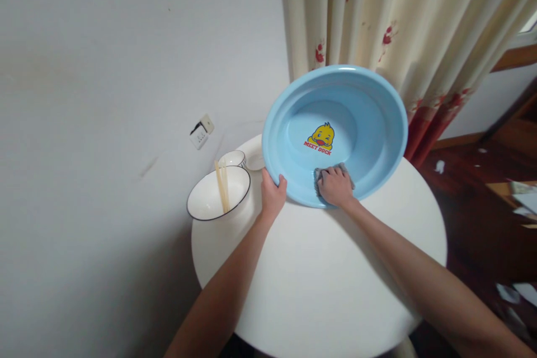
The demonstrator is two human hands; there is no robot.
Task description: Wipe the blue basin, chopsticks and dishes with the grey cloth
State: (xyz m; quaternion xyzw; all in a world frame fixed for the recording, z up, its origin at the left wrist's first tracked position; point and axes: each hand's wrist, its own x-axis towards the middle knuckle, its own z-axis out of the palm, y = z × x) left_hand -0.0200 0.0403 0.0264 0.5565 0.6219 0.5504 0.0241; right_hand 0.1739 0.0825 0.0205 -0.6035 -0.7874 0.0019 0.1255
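A large light-blue plastic basin (373,117) is tilted up on the white round table, its inside facing me. A yellow duck print with the words "MEET DUCK" marks its bottom. My left hand (273,193) grips the basin's rim at the lower left, thumb on the inner side. Inside the lower wall, my right hand (336,185) presses a grey cloth (345,170) against the blue surface. The cloth is bunched under the fingers and partly hidden by them.
Left of the basin stands a white dark-rimmed bowl (205,198) with chopsticks (222,187) in it. Behind it are a smaller bowl (231,159) and a white dish (255,159). The round table (319,279) adjoins a wall with a socket (198,137). A curtain (361,17) hangs behind.
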